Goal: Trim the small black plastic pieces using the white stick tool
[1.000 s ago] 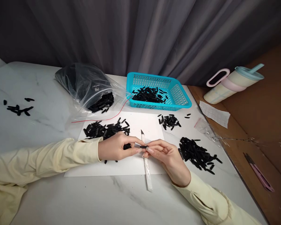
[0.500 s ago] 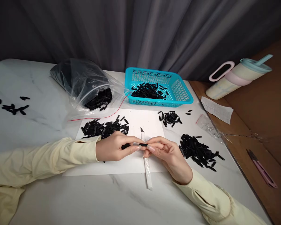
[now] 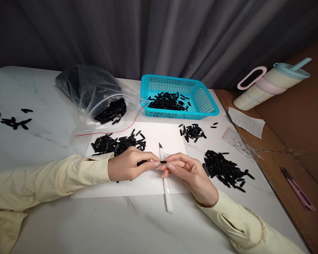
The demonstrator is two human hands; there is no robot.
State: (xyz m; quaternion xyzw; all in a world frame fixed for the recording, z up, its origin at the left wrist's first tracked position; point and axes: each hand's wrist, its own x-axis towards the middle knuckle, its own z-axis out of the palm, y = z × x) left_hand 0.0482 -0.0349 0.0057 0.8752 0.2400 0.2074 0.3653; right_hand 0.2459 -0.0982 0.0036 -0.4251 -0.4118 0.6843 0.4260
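Observation:
Between the fingertips of my left hand (image 3: 135, 164) and my right hand (image 3: 184, 169) is a small narrow black piece (image 3: 163, 162), its kind too small to make out. Both hands pinch it from opposite ends, thumbs against forefingers. Under the hands a craft knife (image 3: 167, 194) with a dark pointed blade and a white wrapped handle lies on a white sheet of paper (image 3: 108, 190). A pile of similar black pieces (image 3: 116, 143) sits just beyond my left hand, partly covered by it. Another pile (image 3: 225, 169) lies right of my right hand.
Behind stand a blue basket (image 3: 180, 114) and an open clear plastic bag (image 3: 95, 95), both holding black pieces. A smaller pile (image 3: 193, 132) lies before the basket. To the right are a tumbler (image 3: 267, 86), a paper slip (image 3: 246, 121) and pink-handled snips (image 3: 298, 190).
My fingertips have shifted slightly on the black piece, my left thumb moving a little to the right. The view has tilted a touch; the piles look the same.

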